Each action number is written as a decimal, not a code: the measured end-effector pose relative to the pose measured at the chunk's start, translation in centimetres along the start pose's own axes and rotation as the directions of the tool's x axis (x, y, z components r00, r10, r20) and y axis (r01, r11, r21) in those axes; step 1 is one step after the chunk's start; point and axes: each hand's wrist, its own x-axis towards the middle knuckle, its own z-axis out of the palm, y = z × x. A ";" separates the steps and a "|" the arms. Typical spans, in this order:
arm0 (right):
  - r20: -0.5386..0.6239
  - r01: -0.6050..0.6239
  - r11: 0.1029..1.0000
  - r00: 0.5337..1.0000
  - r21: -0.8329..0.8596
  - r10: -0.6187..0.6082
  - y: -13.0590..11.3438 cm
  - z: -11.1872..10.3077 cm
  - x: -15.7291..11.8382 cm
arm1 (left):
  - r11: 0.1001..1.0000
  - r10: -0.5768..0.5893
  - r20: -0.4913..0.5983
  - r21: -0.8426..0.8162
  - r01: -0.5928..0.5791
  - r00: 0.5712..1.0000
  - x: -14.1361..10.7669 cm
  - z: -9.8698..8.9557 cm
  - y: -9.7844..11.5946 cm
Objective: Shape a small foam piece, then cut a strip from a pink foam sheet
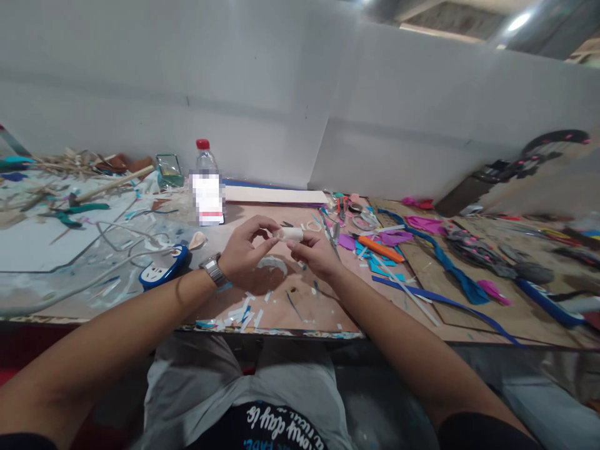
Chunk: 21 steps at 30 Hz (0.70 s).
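Observation:
A small white cylinder (291,234), like a short roll or tube, is held up over the middle of the workbench (323,312). My right hand (317,253) has its thumb and fingers closed around the right end of it. From the other side, my left hand (248,247) pinches at the cylinder's left end, thumb and fingertips meeting there. Whether a fine strip lies between those fingertips is too small to tell. A pale ring (313,225) lies just behind my right hand. Scraps of cut white and blue strips (246,312) are scattered near the bench's front edge.
At the left sit a blue-and-white power strip (164,265) with its cable, and green-handled pliers (70,215). A red-capped bottle (204,153) stands behind a lit phone (209,199). An orange cutter (380,249), blue strips (440,290) and a dark curved object (515,169) occupy the right.

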 end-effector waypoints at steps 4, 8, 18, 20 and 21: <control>-0.013 -0.016 0.998 1.000 0.065 0.017 0.1 0.0 0.2 | 0.999 0.040 0.007 0.007 -0.040 0.999 0.1 0.0 0.0; -0.009 -0.018 0.994 1.000 0.109 0.019 0.0 0.1 0.2 | 0.993 0.098 0.036 0.057 -0.100 0.995 0.2 0.0 0.4; -0.075 0.054 0.998 0.996 0.012 -0.053 0.3 -0.3 0.3 | 0.999 0.026 -0.008 0.040 -0.026 1.000 0.2 -0.2 0.4; -0.023 0.062 0.997 0.998 -0.047 -0.063 -0.1 -0.2 0.1 | 0.999 0.021 0.001 0.031 -0.021 1.000 0.2 -0.2 0.3; 0.012 0.063 0.995 0.998 -0.078 -0.062 -0.2 -0.1 0.0 | 0.999 0.020 0.008 0.028 -0.020 1.000 0.2 -0.2 0.2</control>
